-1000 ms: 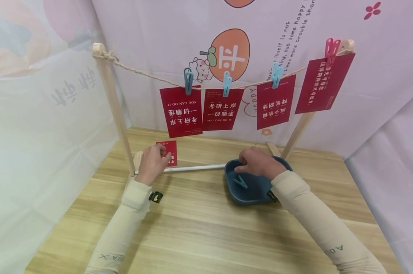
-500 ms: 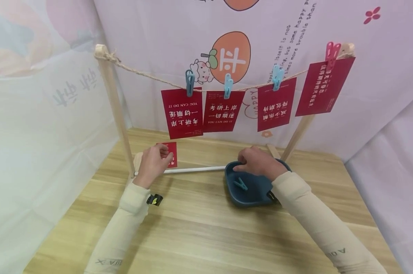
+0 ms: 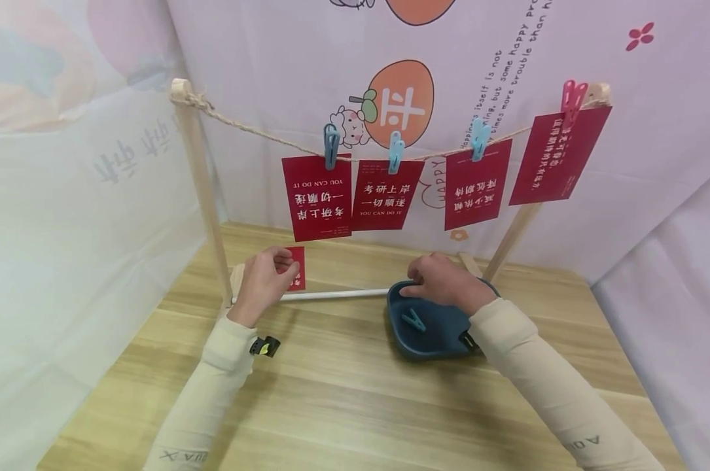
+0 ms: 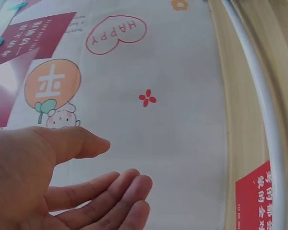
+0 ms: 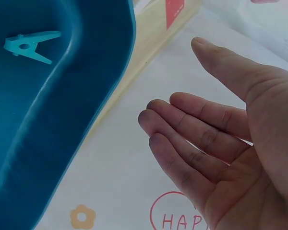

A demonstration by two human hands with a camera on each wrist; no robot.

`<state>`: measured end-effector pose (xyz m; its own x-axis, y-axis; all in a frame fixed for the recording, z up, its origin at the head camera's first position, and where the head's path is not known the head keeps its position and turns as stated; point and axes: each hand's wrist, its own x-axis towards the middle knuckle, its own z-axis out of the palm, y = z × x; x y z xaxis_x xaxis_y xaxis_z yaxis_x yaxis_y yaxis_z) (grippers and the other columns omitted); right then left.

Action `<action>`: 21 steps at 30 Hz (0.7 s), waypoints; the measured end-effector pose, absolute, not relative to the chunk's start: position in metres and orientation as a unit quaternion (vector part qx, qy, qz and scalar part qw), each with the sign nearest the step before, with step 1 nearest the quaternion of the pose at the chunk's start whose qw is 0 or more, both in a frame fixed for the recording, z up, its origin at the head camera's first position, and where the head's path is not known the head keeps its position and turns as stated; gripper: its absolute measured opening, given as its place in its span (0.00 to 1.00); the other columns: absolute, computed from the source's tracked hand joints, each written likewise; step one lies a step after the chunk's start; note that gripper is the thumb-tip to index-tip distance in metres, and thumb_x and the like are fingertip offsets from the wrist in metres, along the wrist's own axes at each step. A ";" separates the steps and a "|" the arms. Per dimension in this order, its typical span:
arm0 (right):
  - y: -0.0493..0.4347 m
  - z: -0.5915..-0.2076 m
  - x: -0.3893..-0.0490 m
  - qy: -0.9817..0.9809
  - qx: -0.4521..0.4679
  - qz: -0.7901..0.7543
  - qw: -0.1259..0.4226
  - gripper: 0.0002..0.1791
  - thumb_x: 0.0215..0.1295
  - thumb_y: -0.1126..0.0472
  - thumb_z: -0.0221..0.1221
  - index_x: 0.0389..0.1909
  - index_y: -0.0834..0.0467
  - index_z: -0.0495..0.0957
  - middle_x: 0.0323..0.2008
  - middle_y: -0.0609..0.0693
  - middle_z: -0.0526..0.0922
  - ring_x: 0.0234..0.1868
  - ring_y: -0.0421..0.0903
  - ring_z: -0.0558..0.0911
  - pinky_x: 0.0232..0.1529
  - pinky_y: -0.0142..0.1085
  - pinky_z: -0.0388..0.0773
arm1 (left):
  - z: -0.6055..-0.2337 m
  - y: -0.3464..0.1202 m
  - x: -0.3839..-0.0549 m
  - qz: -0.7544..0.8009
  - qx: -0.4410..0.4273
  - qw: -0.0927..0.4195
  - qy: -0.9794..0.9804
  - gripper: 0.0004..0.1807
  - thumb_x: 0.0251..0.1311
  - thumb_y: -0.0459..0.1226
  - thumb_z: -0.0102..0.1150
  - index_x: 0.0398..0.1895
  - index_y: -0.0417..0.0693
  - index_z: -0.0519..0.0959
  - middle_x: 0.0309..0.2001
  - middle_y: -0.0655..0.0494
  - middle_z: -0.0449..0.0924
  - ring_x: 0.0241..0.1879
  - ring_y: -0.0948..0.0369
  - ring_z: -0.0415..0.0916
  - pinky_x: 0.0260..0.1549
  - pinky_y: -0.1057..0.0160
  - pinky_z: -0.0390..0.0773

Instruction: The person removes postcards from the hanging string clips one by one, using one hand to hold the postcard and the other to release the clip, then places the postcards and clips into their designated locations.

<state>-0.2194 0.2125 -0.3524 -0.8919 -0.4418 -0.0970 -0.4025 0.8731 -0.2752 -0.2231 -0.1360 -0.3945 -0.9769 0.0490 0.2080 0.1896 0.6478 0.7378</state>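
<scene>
My left hand (image 3: 264,281) hovers over a red card (image 3: 298,269) that lies on the table behind the white rod. In the left wrist view its thumb and fingers (image 4: 137,187) are apart, with nothing between them. Above the blue basin (image 3: 402,340) is my right hand (image 3: 443,281), bare and relaxed, thumb spread from the fingers (image 5: 182,163) in the right wrist view. One teal clothespin (image 3: 413,320) lies inside the basin. Several red cards hang from the twine, among them a left card (image 3: 319,203) under a dark blue clothespin (image 3: 331,147).
A wooden post (image 3: 201,183) stands at the left and another post (image 3: 514,239) at the right, with twine (image 3: 248,134) sagging between them. The white rod (image 3: 337,294) runs low across the table. A pink clothespin (image 3: 572,98) holds the rightmost card (image 3: 561,157). Printed cloth (image 3: 260,65) forms the backdrop.
The head view has tilted slightly, so the rack and cards sit a little lower in it. Both hands stay in nearly the same places, holding nothing.
</scene>
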 end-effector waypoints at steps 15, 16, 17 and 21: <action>0.209 -0.342 -0.217 0.960 -0.233 -0.140 0.062 0.20 0.63 0.54 0.76 0.51 0.61 0.88 0.44 0.57 0.92 0.40 0.48 0.88 0.48 0.43 0.91 | -0.380 -0.133 -0.216 -0.479 -0.087 0.115 -0.866 0.18 0.71 0.39 0.63 0.57 0.36 0.82 0.51 0.42 0.89 0.51 0.48 0.88 0.54 0.49 0.88; 0.209 -0.342 -0.217 0.960 -0.233 -0.141 0.062 0.20 0.63 0.54 0.76 0.51 0.61 0.88 0.44 0.57 0.92 0.40 0.48 0.88 0.48 0.44 0.91 | -0.378 -0.132 -0.215 -0.483 -0.086 0.118 -0.863 0.18 0.71 0.39 0.63 0.57 0.37 0.82 0.51 0.42 0.89 0.51 0.47 0.88 0.54 0.49 0.88; 0.208 -0.341 -0.217 0.960 -0.233 -0.141 0.062 0.21 0.63 0.53 0.76 0.51 0.61 0.88 0.44 0.56 0.92 0.41 0.48 0.88 0.48 0.44 0.91 | -0.377 -0.131 -0.214 -0.488 -0.085 0.120 -0.860 0.18 0.71 0.39 0.63 0.58 0.37 0.82 0.51 0.42 0.89 0.51 0.47 0.88 0.54 0.49 0.88; 0.206 -0.339 -0.217 0.960 -0.232 -0.140 0.063 0.21 0.63 0.53 0.76 0.52 0.60 0.88 0.45 0.56 0.92 0.43 0.50 0.89 0.49 0.44 0.91 | -0.372 -0.129 -0.210 -0.506 -0.085 0.128 -0.849 0.18 0.71 0.39 0.64 0.59 0.38 0.82 0.53 0.42 0.88 0.51 0.47 0.88 0.55 0.48 0.88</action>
<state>-0.2175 0.2061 -0.3392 -0.8842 -0.4637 -0.0560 -0.4284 0.8529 -0.2985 -0.2104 -0.1292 -0.3719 -0.9528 0.0160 0.3031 0.2742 0.4740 0.8368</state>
